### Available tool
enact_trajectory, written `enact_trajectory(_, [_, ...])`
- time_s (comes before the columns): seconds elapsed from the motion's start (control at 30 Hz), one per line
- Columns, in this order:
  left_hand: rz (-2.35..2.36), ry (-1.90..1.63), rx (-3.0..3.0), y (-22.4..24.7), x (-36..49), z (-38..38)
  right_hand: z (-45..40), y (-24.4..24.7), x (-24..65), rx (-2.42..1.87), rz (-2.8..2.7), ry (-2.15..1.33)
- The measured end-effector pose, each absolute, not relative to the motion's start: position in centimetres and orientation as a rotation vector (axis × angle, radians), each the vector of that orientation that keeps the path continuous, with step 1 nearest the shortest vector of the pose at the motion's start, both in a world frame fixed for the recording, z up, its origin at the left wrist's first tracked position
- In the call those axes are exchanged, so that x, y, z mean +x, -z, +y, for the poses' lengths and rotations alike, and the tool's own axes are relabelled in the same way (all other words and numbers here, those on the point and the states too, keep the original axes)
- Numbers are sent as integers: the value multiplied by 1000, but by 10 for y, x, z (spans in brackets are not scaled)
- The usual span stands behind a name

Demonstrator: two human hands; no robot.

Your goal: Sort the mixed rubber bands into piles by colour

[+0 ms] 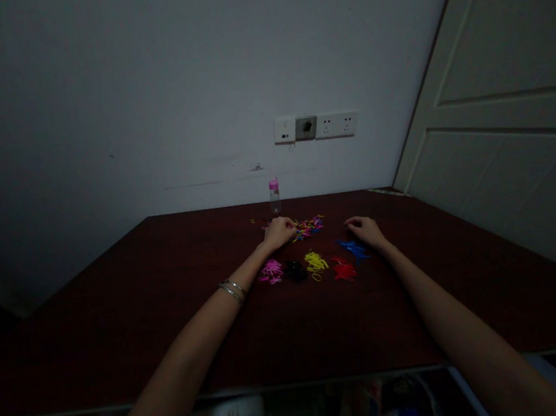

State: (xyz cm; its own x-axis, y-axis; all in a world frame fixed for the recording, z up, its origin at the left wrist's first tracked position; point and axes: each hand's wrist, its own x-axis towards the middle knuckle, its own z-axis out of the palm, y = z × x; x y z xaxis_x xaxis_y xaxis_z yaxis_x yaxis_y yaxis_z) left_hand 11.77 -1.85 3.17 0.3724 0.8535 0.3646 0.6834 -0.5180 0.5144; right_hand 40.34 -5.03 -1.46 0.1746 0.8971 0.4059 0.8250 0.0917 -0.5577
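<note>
My left hand (280, 233) is at the left edge of a mixed pile of coloured rubber bands (310, 227), its fingers curled together; what they hold, if anything, is too small to tell. To the right of that pile, my right hand (366, 232) rests just above the blue rubber bands (354, 249), thumb and fingertips close together, with nothing clear between them. Nearer to me lie separate heaps of pink rubber bands (271, 271), black rubber bands (295, 271), yellow rubber bands (316, 262) and red rubber bands (344, 268).
A small clear bottle with a pink cap (275, 196) stands behind my left hand, near the wall. The dark red tabletop (165, 273) meets the wall, which bears sockets (316, 127). A pale door (504, 91) is at the right. Several items sit below the table's front edge.
</note>
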Motion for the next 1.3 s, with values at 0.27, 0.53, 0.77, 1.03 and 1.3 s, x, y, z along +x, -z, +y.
enact_trajectory(0.27, [988, -725, 2479, -30, 186, -34, -51, 14, 405, -1734, -1648, -136])
enact_trajectory(0.53, [825, -779, 2484, -24, 199, -28, -51, 13, 407, -1726, -1659, -163])
enact_trajectory(0.77, [1176, -1141, 2171, -24, 139, 8, -48, 15, 407, -1737, -1717, -201])
enact_trajectory(1.03, [1402, -1379, 1781, -17, 62, 38, -46, 15, 403, -1755, -1776, -190])
enact_trajectory(1.3, [1451, -1386, 1633, 5, 39, 48, -53, -11, 366, -1514, -2003, -36])
